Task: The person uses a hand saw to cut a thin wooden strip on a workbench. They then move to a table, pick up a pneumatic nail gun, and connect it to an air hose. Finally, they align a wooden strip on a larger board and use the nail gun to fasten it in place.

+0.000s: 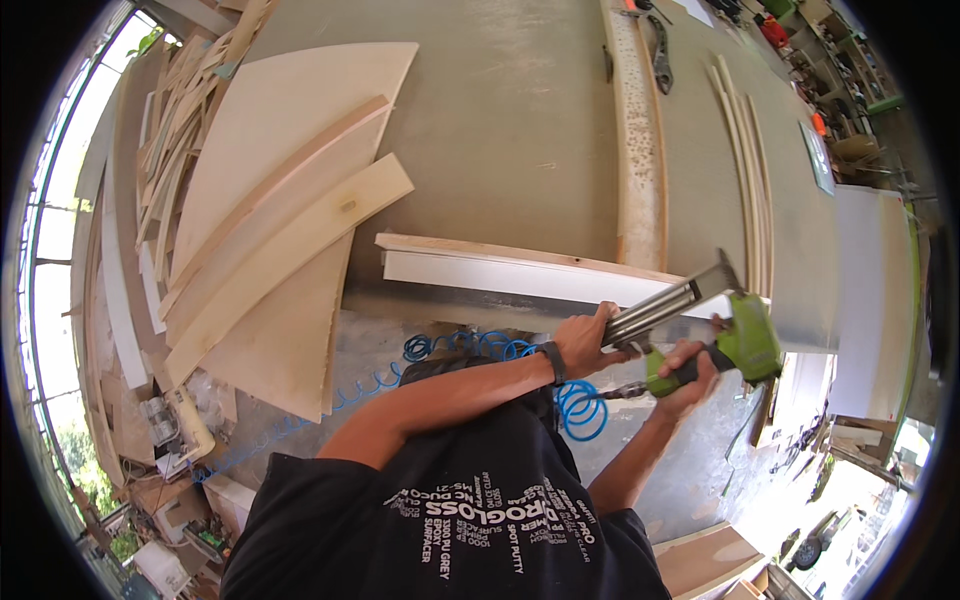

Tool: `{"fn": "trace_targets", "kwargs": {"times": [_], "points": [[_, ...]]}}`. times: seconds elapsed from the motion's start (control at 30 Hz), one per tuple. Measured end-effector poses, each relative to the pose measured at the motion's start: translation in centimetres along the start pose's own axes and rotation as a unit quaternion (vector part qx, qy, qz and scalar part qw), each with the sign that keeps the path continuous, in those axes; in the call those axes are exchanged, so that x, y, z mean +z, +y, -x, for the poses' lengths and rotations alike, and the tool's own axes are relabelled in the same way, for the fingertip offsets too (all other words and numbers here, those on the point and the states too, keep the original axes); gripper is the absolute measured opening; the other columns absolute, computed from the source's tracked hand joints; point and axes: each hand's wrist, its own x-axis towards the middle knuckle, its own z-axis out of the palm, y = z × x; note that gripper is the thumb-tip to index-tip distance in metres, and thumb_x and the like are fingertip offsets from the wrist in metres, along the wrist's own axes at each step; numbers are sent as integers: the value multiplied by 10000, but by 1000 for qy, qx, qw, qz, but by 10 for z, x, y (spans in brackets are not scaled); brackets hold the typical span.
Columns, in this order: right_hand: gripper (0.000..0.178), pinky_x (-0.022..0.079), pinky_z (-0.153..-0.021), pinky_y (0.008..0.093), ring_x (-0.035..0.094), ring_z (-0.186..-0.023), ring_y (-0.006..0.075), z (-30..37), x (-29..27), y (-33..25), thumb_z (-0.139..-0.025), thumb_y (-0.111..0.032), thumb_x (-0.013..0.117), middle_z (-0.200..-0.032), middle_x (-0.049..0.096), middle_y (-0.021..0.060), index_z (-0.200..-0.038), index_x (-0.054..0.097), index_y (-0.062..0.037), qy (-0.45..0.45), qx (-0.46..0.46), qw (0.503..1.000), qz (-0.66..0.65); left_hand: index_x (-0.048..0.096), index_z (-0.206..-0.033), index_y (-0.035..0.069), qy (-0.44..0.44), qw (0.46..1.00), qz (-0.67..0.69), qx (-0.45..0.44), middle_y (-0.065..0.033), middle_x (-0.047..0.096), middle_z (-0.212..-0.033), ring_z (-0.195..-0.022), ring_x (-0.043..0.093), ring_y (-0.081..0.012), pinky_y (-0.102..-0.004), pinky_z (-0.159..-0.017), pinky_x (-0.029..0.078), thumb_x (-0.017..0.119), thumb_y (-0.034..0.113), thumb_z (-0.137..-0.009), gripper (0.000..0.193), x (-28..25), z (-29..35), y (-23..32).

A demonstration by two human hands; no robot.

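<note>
A green nail gun (755, 340) is tilted over the near edge of the workbench, to my right. My right hand (690, 378) is closed around its dark grip. At the other end of its long metal magazine (655, 312), my left hand (585, 342) is closed on the magazine's end, a dark band on the wrist. A blue coiled air hose (583, 410) hangs below the tool's handle. Behind the magazine, along the bench's near edge, lies a long wooden strip with a white front face (480, 272). The gun's nose partly covers the strip's right end.
Large plywood panels (290, 110) and a loose board (300, 255) lie at the left. A long speckled plank (640, 150) runs away across the workbench (480, 130), with pliers (660, 60) beside it. Thin wooden strips (745, 170) lie farther right.
</note>
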Motion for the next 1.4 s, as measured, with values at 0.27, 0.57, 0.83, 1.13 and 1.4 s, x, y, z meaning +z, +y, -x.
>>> {"fn": "trace_targets", "kwargs": {"times": [0.27, 0.57, 0.83, 1.13, 1.4], "points": [[682, 368, -743, 281, 386, -490, 100, -11, -43, -12, -957, -333, 446, -612, 448, 23, -1508, 307, 45, 50, -87, 992, -74, 412, -1434, -16, 10, 976, -127, 175, -233, 522, -1347, -1323, 446, -390, -511, -1094, 344, 683, 516, -878, 815, -82, 48, -36], [664, 369, -654, 265, 380, -508, 119, 32, -92, 17, -946, -329, 472, -619, 453, 10, -1507, 326, -4, 163, -54, 980, -96, 604, -1224, 75, 180, 907, -374, -78, -176, 647, -1177, -1125, 583, -369, -490, -980, 430, 803, 207, -745, 535, -277, 97, -156], [678, 380, -669, 262, 421, -558, 117, 63, -103, 27, -937, -336, 530, -659, 496, -4, -1517, 346, -36, 200, -35, 977, -69, 657, -993, 50, 175, 945, -266, -72, -193, 687, -779, -760, 676, -388, -483, -692, 519, 750, 210, -845, 237, -254, 96, -175], [647, 390, -634, 309, 410, -602, 111, 59, -84, 16, -950, -325, 498, -669, 460, -4, -1527, 362, -64, 219, -5, 973, -80, 597, -1234, 76, 255, 949, -180, -40, -111, 690, -810, -760, 682, -317, -436, -708, 538, 701, 121, -813, 436, -173, 84, -134], [679, 366, -617, 283, 405, -590, 119, 43, -64, 4, -937, -316, 520, -642, 469, 16, -1526, 327, -40, 125, 0, 989, -82, 619, -1165, 44, 289, 897, -327, -64, -121, 604, -1093, -1093, 542, -336, -448, -924, 460, 676, 19, -755, 415, -228, 118, -176]]}}
